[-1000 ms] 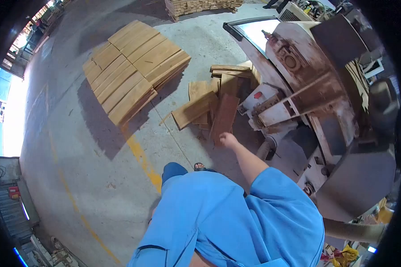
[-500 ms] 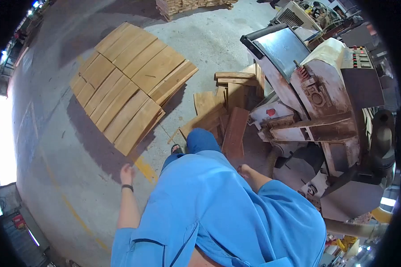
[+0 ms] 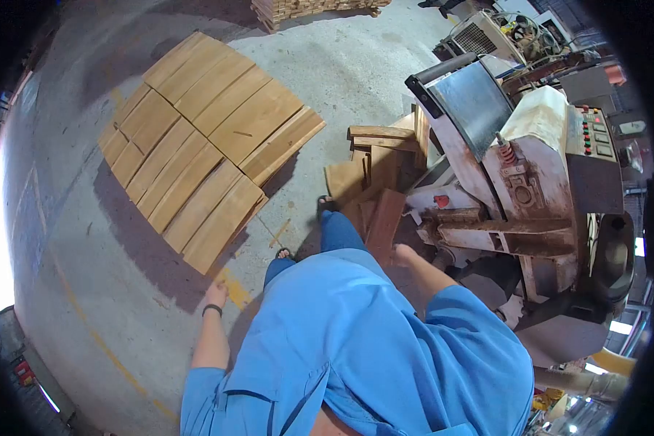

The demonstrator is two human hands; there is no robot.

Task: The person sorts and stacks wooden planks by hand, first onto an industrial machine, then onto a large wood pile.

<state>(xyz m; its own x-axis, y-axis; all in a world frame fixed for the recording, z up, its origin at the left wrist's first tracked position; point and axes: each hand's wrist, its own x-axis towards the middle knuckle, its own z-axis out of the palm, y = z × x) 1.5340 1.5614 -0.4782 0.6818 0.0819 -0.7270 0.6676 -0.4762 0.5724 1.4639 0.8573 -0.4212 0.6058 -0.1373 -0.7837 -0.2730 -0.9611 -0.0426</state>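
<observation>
My left hand, with a dark band at its wrist, hangs at my side over the concrete floor, loosely open with nothing in it. It is nearest the close corner of a big stack of wooden boards, laid flat in rows. On my other side, my right hand hangs with its fingers curled in and nothing showing in them. In this view it overlaps the lower end of a reddish-brown board, which leans among loose wood pieces beside the machine.
A large worn machine with a tilted panel and a button box stands close on my right. More stacked wood lies at the far end. Small wood scraps lie on the floor near my feet. A yellow line marks the floor.
My view has shifted slightly, and the machine now appears further right. My legs have changed position in a step. Both hands have swung a little, with nothing picked up.
</observation>
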